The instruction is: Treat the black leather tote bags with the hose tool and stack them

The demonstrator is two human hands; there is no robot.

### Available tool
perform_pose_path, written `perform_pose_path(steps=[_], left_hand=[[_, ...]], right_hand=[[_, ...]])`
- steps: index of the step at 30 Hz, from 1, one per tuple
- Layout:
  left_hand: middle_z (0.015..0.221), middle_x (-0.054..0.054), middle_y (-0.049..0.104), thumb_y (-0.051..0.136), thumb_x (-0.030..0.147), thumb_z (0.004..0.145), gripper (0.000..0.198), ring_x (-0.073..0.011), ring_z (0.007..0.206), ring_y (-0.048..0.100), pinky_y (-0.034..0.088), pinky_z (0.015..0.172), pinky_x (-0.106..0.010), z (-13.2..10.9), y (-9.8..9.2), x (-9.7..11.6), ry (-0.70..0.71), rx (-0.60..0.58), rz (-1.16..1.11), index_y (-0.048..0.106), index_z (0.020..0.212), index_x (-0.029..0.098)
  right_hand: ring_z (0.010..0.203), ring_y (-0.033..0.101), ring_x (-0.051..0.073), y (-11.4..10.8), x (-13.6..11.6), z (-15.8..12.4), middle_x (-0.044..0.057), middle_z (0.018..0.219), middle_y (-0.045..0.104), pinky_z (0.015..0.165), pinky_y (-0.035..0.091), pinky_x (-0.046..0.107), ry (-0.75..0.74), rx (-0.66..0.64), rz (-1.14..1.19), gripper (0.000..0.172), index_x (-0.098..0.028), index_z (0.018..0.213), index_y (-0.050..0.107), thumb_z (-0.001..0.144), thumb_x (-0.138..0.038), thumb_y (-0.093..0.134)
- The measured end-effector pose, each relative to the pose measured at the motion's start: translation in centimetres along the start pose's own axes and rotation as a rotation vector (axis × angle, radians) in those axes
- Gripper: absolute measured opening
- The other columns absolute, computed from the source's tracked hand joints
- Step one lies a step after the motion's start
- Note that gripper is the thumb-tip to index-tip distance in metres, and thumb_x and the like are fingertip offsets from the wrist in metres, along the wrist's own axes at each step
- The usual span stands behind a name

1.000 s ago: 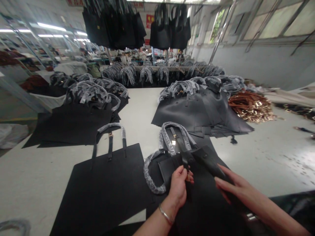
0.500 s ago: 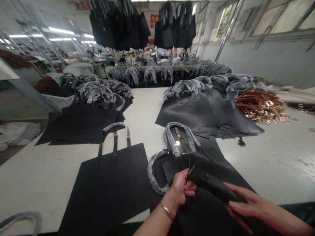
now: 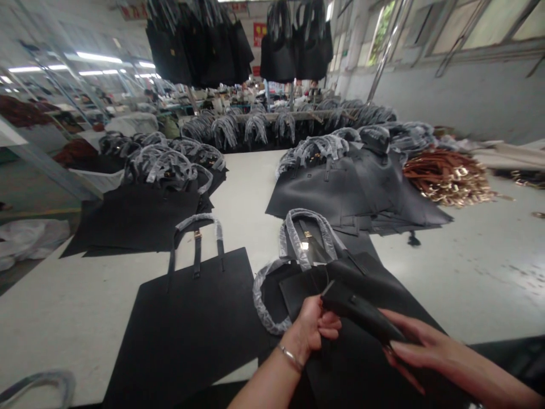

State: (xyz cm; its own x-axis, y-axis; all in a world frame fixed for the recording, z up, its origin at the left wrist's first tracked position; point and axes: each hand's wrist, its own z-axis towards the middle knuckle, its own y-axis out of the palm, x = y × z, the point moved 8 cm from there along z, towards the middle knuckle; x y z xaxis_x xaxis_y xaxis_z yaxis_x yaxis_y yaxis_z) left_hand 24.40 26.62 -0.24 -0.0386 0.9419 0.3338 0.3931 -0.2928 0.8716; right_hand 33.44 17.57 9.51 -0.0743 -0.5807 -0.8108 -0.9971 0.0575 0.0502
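Note:
My right hand [image 3: 415,341] is closed around a curved, glossy black piece [image 3: 361,315] with a small mark on it. It looks like the bent-over edge of a black leather bag panel. At its far left end, the fingers of my left hand [image 3: 317,326] are pinched together, and a thin dark strip sticks up just above them. Exactly what those fingertips grip is hidden. Beneath both hands lies black leather with plastic-wrapped handles [image 3: 309,227] and a strap with a gold clasp [image 3: 305,241]. To the left, a flat black bag panel [image 3: 191,324] has one wrapped handle attached.
Stacks of black panels with wrapped handles lie at the back left [image 3: 136,216] and back right [image 3: 323,187]. Brown straps with gold clasps [image 3: 451,176] are heaped at far right. Finished-looking black bags [image 3: 200,45] hang overhead. The tabletop [image 3: 426,284] is pale.
The whole view has shifted slightly. My hands keep nearly the same hold, and the black piece has barely moved.

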Motion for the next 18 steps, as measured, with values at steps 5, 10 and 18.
perform_pose_path(steps=[5, 10, 18], left_hand=[[0.072, -0.003, 0.057, 0.051, 0.042, 0.090, 0.026, -0.0130, 0.052, 0.049, 0.038, 0.046, -0.023, -0.8, 0.0, 0.6, 0.392, 0.313, 0.471, 0.053, 0.095, 0.017], [0.131, -0.013, 0.052, 0.050, 0.018, 0.089, 0.038, -0.0310, 0.121, 0.044, 0.030, 0.105, -0.046, -5.2, 4.1, 0.9, 0.735, 0.339, 1.293, 0.055, 0.126, 0.020], [0.133, -0.017, 0.051, 0.044, 0.014, 0.090, 0.042, -0.0354, 0.125, 0.040, 0.027, 0.106, -0.050, -5.0, 3.7, -0.5, 0.726, 0.312, 1.661, 0.054, 0.130, 0.016]], right_hand=[[0.056, 0.056, 0.013, -0.6, -1.7, 1.6, -0.001, 0.077, 0.065, 0.049, 0.045, 0.021, -0.059, 0.089, -0.069, 0.086, -0.024, 0.149, 0.035, 0.077, -0.053, 0.072], [0.054, 0.057, 0.013, 0.5, -1.7, 2.8, -0.002, 0.074, 0.063, 0.047, 0.046, 0.020, -0.005, -0.008, -0.170, 0.080, -0.024, 0.146, 0.038, 0.079, -0.055, 0.069], [0.044, 0.052, 0.010, 4.2, -3.2, 8.0, -0.006, 0.057, 0.057, 0.041, 0.042, 0.019, 0.047, -0.122, -0.188, 0.053, -0.017, 0.112, 0.060, 0.079, -0.058, 0.068]])
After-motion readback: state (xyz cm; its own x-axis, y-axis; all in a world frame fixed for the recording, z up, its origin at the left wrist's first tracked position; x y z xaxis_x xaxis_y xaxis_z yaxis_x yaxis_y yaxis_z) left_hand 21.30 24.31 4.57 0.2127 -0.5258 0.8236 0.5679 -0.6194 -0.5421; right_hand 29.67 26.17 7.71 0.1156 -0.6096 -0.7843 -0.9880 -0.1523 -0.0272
